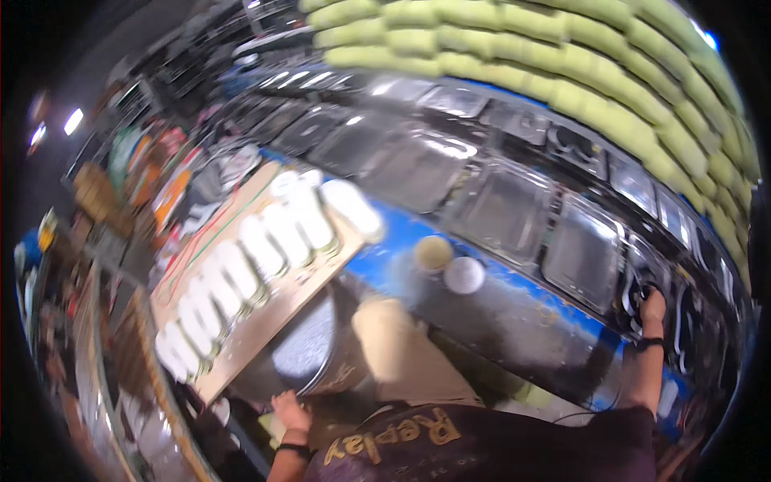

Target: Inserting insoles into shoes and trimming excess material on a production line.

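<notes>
Far to the right, my right hand (653,307) reaches over a dark metal mould (640,269) with black curved shapes in it. Its fingers look pinched around something dark that blur keeps me from naming. At the lower left, my left hand (291,411) hangs with its fingers loosely apart, holding nothing, beside the rim of a large round bucket (341,377). Pale grey granules (303,349) fill that bucket. Two small round cups (434,253), one tan and one whitish, stand on the blue-edged bench between my hands.
White sole-shaped pieces (233,281) stand in stacks along a wooden board (241,353) at left. Flat metal mould trays (502,213) line the bench (514,325). Yellow-green rolled bundles (562,68) are piled behind. Colourful bags (173,189) crowd the far left.
</notes>
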`<state>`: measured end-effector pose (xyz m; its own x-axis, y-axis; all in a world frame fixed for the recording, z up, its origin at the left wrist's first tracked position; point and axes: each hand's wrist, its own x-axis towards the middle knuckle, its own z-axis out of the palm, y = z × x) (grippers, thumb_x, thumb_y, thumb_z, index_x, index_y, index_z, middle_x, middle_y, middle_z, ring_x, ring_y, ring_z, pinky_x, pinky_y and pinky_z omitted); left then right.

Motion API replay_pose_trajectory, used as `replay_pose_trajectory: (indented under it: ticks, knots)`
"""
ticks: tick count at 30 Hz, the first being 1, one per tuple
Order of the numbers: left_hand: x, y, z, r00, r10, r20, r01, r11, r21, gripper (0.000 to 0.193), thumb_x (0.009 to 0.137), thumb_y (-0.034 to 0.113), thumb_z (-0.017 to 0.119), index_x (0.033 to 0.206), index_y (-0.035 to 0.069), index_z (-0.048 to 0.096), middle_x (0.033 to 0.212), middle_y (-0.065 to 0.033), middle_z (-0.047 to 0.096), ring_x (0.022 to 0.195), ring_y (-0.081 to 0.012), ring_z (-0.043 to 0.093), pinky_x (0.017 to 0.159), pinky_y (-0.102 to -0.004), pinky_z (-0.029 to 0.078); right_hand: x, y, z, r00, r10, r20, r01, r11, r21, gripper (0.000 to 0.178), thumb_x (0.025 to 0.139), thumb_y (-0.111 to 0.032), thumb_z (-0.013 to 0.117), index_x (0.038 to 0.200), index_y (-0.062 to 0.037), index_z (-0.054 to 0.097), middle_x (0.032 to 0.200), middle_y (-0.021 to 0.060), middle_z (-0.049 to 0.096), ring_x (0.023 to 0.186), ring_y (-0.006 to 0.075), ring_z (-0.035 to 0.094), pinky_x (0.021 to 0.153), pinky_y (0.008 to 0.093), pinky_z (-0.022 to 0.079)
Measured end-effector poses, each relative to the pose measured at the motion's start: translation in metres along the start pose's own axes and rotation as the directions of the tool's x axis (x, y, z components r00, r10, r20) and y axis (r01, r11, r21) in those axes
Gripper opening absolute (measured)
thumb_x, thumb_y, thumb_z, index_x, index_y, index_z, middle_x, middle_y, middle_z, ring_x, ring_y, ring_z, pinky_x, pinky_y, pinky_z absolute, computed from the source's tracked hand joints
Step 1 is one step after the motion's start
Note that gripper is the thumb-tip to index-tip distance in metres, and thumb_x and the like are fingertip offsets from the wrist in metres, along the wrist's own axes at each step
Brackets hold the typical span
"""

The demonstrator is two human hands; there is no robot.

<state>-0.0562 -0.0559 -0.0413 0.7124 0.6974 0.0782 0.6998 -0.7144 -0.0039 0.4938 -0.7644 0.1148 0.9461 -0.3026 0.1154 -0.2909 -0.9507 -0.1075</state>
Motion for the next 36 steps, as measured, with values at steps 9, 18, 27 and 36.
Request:
replay_pose_trajectory:
  ticks: [9,18,27,36]
  knots:
    - [0.009,0.021,-0.018,0.992,-0.066,0.109,0.077,0.992,-0.103,0.053,0.070,0.027,0.074,0.118,0.011,0.058,0.115,-0.0121,0.058,0.117,-0.0297,0.049,0.114,-0.0506,0.022,-0.167,-0.258,-0.028,0.615,-0.748,-0.250,0.778,0.524,0.346,0.035,0.059,-0.007,0.080,0.090,-0.0029,0.064,0.088,0.0211,0.064,0.086,0.0407,0.063,0.074,0.0449,0.049]
    - [0.005,0.024,-0.065,0.976,-0.218,-0.011,0.117,0.568,-0.815,0.014,0.082,0.005,0.065,0.096,0.002,0.065,0.104,-0.0146,0.062,0.099,-0.0322,0.058,0.091,-0.0359,0.046,-0.363,-0.479,0.020,-0.156,-0.959,-0.236,0.868,-0.247,0.431,0.024,0.068,-0.015,0.074,0.076,-0.0059,0.054,0.076,0.0150,0.054,0.075,0.0377,0.056,0.064,0.0456,0.044]
    - [0.007,-0.002,-0.068,0.877,-0.384,0.289,0.341,0.076,-0.937,0.018,0.091,0.011,0.059,0.106,0.001,0.059,0.082,-0.0030,0.063,0.073,-0.0140,0.059,0.068,-0.0271,0.047,-0.507,-0.489,0.035,-0.415,-0.871,-0.261,0.505,-0.460,0.730,0.015,0.078,-0.014,0.067,0.088,-0.0060,0.059,0.085,0.0146,0.061,0.084,0.0340,0.061,0.071,0.0444,0.049]
    - [0.102,0.036,-0.082,0.947,-0.283,0.151,0.320,0.815,-0.483,0.035,0.088,0.032,0.060,0.085,-0.002,0.069,0.084,-0.0268,0.065,0.081,-0.0434,0.064,0.075,-0.0490,0.050,-0.461,-0.479,0.007,-0.322,-0.947,0.001,0.620,-0.210,0.756,0.028,0.076,-0.020,0.071,0.099,-0.0073,0.064,0.088,0.0137,0.064,0.085,0.0329,0.063,0.074,0.0423,0.050]
